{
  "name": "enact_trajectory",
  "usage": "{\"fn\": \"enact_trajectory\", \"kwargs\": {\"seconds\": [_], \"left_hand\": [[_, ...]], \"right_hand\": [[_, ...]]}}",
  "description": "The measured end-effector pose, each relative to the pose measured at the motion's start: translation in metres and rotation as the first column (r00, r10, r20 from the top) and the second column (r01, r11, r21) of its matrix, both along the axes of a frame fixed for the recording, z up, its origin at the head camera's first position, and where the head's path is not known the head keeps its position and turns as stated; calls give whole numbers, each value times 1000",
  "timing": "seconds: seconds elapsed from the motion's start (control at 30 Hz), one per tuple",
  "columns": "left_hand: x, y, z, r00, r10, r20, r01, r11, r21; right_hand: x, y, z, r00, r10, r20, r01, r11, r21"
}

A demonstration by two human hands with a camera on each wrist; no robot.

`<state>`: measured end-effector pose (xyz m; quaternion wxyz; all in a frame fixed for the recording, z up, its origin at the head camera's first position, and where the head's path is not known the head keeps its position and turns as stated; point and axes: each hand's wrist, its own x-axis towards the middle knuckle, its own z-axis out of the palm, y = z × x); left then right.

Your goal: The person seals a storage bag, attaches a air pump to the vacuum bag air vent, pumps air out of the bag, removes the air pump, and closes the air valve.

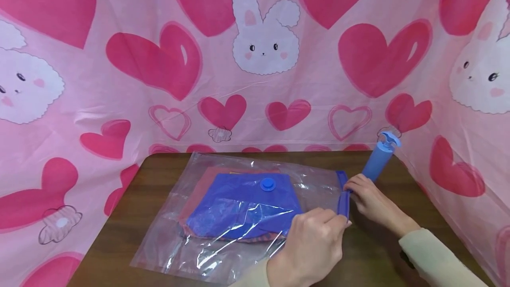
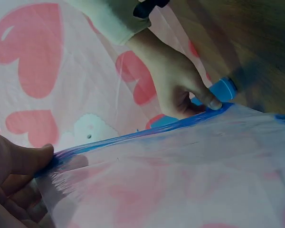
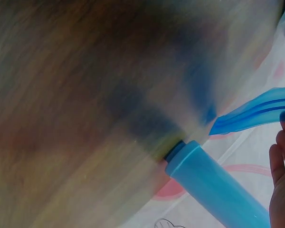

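Observation:
A clear plastic vacuum storage bag (image 1: 318, 185) lies flat, with a folded blue piece (image 1: 239, 207) and reddish cloth (image 1: 197, 191) under its film. A round blue valve (image 1: 268, 184) sits on top. Along the bag's right side runs a blue zip strip (image 1: 343, 205). My left hand (image 1: 312, 247) pinches the strip's near end between thumb and fingers. Farther along, my right hand (image 1: 370, 200) pinches the same strip, thumb on top in the left wrist view. Beside the right hand stands a light blue hand pump (image 1: 377, 160), partly hidden by that hand.
The brown wooden table (image 1: 119, 220) is surrounded by pink cloth (image 1: 255, 87) printed with hearts and rabbits. Its back edge lies just behind the bag and pump. At the right, the cloth hangs close to my right forearm.

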<state>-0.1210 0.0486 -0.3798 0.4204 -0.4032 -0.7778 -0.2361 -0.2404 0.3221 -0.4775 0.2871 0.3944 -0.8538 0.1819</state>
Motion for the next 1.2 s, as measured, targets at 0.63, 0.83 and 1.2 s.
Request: {"fn": "enact_trajectory", "kwargs": {"seconds": [0.63,0.83,1.2], "left_hand": [[2,0,-6,997,-43,-70,43,999,6],[6,2,-6,997,-39,-61,38,999,-13],[14,-6,1,989,-50,140,61,995,-77]], "right_hand": [[-14,0,-15,998,-21,66,21,1000,11],[-14,3,-16,997,-27,71,26,999,22],[-13,5,-13,999,-36,35,35,999,25]]}}
